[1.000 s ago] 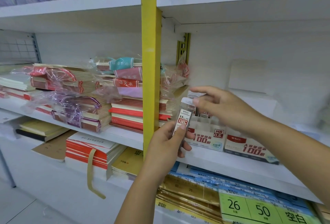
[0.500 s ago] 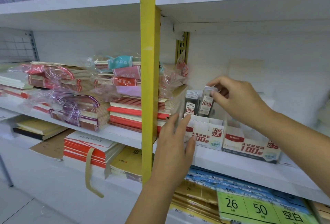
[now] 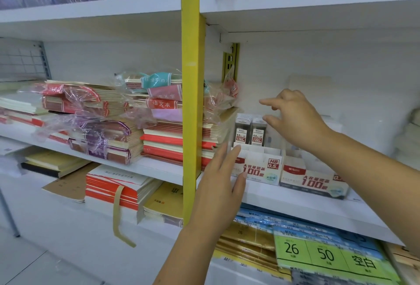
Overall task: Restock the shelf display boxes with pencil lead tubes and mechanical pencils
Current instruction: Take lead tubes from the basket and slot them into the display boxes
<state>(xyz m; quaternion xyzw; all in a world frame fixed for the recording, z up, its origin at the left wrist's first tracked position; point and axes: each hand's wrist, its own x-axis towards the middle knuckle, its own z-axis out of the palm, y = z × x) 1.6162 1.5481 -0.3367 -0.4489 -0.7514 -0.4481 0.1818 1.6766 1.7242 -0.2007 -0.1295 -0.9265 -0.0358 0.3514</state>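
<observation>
Nearest, low at 6 o'clock: left hand (image 3: pixel 223 184), fingers spread and flat, holding nothing, fingertips touching or just shy of the front left corner of the HB 0.5 box (image 3: pixel 261 166) on the shelf (image 3: pixel 295 203). Beyond, toward 1 o'clock from that hand: right hand (image 3: pixel 295 118), also released, thumb and forefinger parted in a loose pinch with nothing between them, hovering just right of and slightly above the caps of two lead tubes (image 3: pixel 250 130). Tubes standing upright in the back left of the box, long axis vertical, side by side and touching, labels facing out. Lying at 9 o'clock from the right hand, just beside it, and at 12 o'clock from the left hand, a little further off; right hand the nearer of the two, so any next nudge or press on the caps probably falls to it, moving leftward and down. Front slots of the box look unfilled. Second box (image 3: pixel 313 178) just beside the first at 3 o'clock; contents hard to make out, seemingly none. Further left, past the yellow post (image 3: pixel 192 103), notebook stacks (image 3: pixel 163 139) in torn wrap, well apart from the work. Against half a second ago: right hand then pinched a tube over the box, now let go and drawn slightly right; second tube now seated upright beside the first; left hand much the same, raised by the box corner
</observation>
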